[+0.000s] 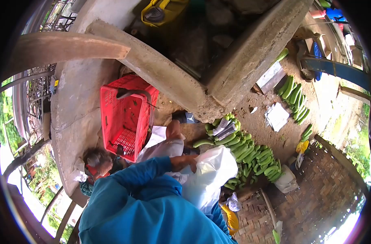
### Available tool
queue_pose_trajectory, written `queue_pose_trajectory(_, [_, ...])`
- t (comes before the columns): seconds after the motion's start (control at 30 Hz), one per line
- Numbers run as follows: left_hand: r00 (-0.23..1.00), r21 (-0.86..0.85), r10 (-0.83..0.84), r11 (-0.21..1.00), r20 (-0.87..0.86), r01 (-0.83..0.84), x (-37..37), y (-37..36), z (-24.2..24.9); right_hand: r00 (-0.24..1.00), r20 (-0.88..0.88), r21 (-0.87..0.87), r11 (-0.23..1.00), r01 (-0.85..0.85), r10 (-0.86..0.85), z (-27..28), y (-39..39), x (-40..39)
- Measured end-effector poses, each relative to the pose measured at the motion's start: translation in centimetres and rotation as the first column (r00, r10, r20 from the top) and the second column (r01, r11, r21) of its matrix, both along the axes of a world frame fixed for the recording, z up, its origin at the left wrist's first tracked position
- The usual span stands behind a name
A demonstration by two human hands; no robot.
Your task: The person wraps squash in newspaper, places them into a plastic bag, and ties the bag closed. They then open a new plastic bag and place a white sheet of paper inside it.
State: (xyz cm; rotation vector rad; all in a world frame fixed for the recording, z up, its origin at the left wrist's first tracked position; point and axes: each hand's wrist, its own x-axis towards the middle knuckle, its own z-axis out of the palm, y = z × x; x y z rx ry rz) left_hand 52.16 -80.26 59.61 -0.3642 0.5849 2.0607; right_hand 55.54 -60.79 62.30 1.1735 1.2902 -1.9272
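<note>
My left hand (184, 163) comes out of a blue sleeve and its fingers grip the upper edge of a white plastic bag (212, 173). The bag bulges upright in front of my body; its contents do not show. My right hand is hidden behind the bag, with only part of its blue sleeve (219, 216) visible. Just beyond the bag lies a large heap of green bananas (250, 152) in several bunches. Some bunches at the near left have folded paper (226, 131) tucked among them.
A red plastic crate (126, 118) lies tilted at left, with another person's head (98, 162) below it. A concrete ledge (165, 67) forms a corner ahead. More bananas (294, 97) and white paper sheets (276, 116) lie on the dirt floor at right, near a woven bamboo panel (315, 183).
</note>
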Motion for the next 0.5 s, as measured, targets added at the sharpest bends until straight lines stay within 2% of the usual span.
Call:
queue_pose_trajectory(0.03, [0.994,0.011,-0.016,1.0,-0.107,0.017,1.7,0.7,-1.8,1.0,0.005,-0.006,1.0,-0.002,0.002,0.2,0.1,0.2])
queue_pose_trajectory(0.1, [0.997,-0.021,-0.028,0.999,-0.067,0.026,2.9,1.8,-2.9,1.0,0.014,-0.011,1.0,0.004,-0.003,0.4,0.1,0.6])
queue_pose_trajectory(0.17, [0.999,-0.053,-0.036,0.998,-0.024,0.035,2.6,2.4,-2.5,1.0,0.022,-0.016,1.0,0.012,-0.012,0.6,0.1,0.9])
queue_pose_trajectory(0.23, [0.982,-0.267,0.038,0.96,-0.184,-0.087,1.1,2.2,-0.1,1.0,0.029,-0.021,1.0,0.01,-0.009,0.8,0.2,1.1])
queue_pose_trajectory(0.37, [0.981,-0.298,0.067,0.947,-0.184,-0.121,-2.4,2.3,1.5,1.0,0.003,-0.022,1.0,-0.014,0.014,0.9,0.5,0.9])
queue_pose_trajectory(0.43, [0.962,-0.28,0.198,0.95,0.189,-0.141,-2.3,3.0,0.6,0.998,-0.029,-0.019,0.999,-0.048,0.047,0.9,1.1,0.6])
queue_pose_trajectory(0.5, [0.953,-0.2,0.273,0.949,0.129,-0.245,0.9,2.7,-3.4,0.992,-0.077,0.0,0.995,-0.101,0.101,0.9,1.9,0.2])
